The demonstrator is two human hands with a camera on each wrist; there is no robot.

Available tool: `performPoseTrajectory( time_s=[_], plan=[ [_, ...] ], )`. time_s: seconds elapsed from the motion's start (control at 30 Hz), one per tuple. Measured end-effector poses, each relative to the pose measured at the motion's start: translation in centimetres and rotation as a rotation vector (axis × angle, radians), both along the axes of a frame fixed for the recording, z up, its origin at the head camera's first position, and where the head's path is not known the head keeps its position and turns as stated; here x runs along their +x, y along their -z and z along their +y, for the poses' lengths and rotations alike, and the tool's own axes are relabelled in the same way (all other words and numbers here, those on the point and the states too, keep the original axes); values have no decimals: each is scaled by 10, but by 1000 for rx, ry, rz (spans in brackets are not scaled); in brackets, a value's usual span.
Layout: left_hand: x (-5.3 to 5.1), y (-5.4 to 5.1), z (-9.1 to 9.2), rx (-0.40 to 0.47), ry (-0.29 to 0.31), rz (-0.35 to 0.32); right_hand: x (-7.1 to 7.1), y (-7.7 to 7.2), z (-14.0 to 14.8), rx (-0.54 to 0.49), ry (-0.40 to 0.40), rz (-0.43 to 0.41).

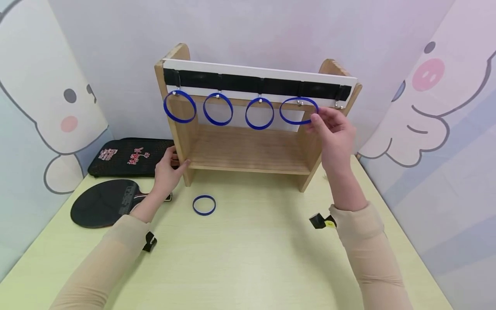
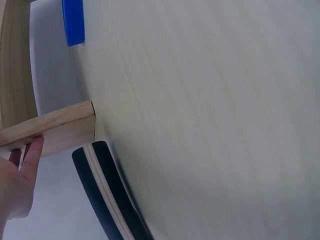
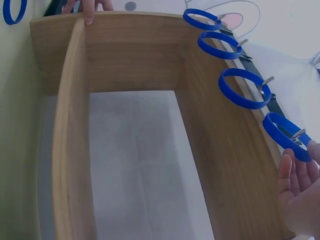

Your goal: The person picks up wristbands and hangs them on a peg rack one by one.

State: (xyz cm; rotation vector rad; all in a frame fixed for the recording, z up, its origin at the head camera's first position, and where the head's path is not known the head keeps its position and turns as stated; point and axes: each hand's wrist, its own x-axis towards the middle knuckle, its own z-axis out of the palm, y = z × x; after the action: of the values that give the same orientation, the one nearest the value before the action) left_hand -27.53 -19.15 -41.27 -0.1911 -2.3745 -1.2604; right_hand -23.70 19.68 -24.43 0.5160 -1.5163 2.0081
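Observation:
My right hand (image 1: pixel 336 135) pinches the edge of a blue ring (image 1: pixel 297 123) between thumb and fingers. This ring is around the fourth hook from the left and tilts toward me, also in the right wrist view. Three more blue rings, among them the leftmost ring (image 1: pixel 182 121), hang from hooks on the white board (image 1: pixel 252 72) across the top of a wooden shelf (image 1: pixel 248 148). With thumb in front and fingers at the outer side, my left hand (image 1: pixel 167 171) grips the shelf's left side panel (image 2: pixel 60 125).
A loose blue ring (image 1: pixel 204 214) lies on the table before the shelf. At the left are a table tennis bat (image 1: pixel 100 204) and a black case (image 1: pixel 128 157) with red lettering. The rightmost hook (image 1: pixel 339 105) carries no ring. Printed walls stand behind and beside the table.

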Motion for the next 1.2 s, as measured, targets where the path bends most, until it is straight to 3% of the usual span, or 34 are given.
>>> performPoseTrajectory(
  time_s=[0.3, 0.57, 0.77, 1.2],
  plan=[
    [3, -2, 0, 3, 11, -8, -4, 12, 4, 45, 1, -38],
    [3, -2, 1, 10, 14, -6, -1, 17, 8, 101, 27, -3],
    [3, -2, 1, 11, 14, -8, 10, 20, 8, 199, 126, 48],
    [3, -2, 0, 9, 18, -1, 29, 33, -13, 460, 87, 82]
  ],
)
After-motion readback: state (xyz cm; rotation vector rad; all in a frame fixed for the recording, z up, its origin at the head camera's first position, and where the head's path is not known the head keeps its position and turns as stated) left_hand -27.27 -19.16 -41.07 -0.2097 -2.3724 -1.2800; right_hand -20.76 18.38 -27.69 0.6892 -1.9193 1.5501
